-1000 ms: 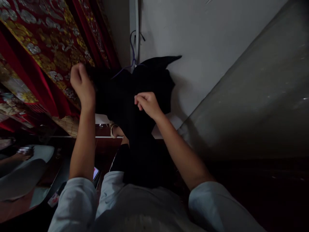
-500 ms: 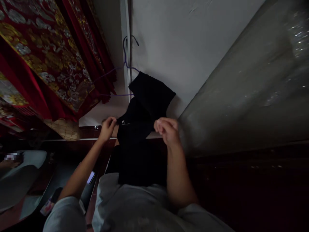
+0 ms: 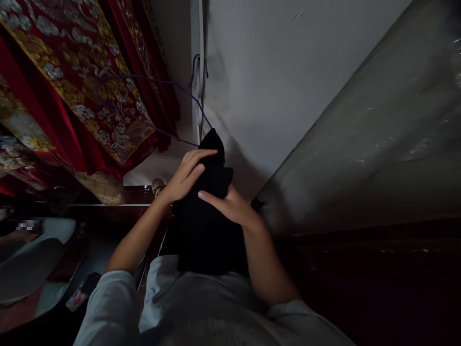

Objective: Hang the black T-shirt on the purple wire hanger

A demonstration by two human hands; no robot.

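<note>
A black garment [image 3: 216, 180] hangs in folds from one side of a purple wire hanger [image 3: 193, 73]. The hanger's hook sits in a narrow pale upright strip, and it tilts down toward the garment. My left hand [image 3: 183, 178] lies against the garment's left side, fingers stretched out and thumb apart. Lower on the right, my right hand [image 3: 234, 205] has its thumb across the front, while its other fingers are hidden behind the cloth. Dark cloth at my lap blends with the garment's lower edge.
A red cloth with gold and silver embroidery [image 3: 90, 86] hangs at left beside the pale strip [image 3: 197, 29]. A white wall [image 3: 273, 62] stands ahead, with a grey plastic-like sheet [image 3: 345, 158] at right. Part of another person and pale chairs [image 3: 61, 229] appear lower left.
My hands have moved from pinching both sides of the spread garment to closer together on it. The garment is now bunched narrower, and the hanger has turned and tilted.
</note>
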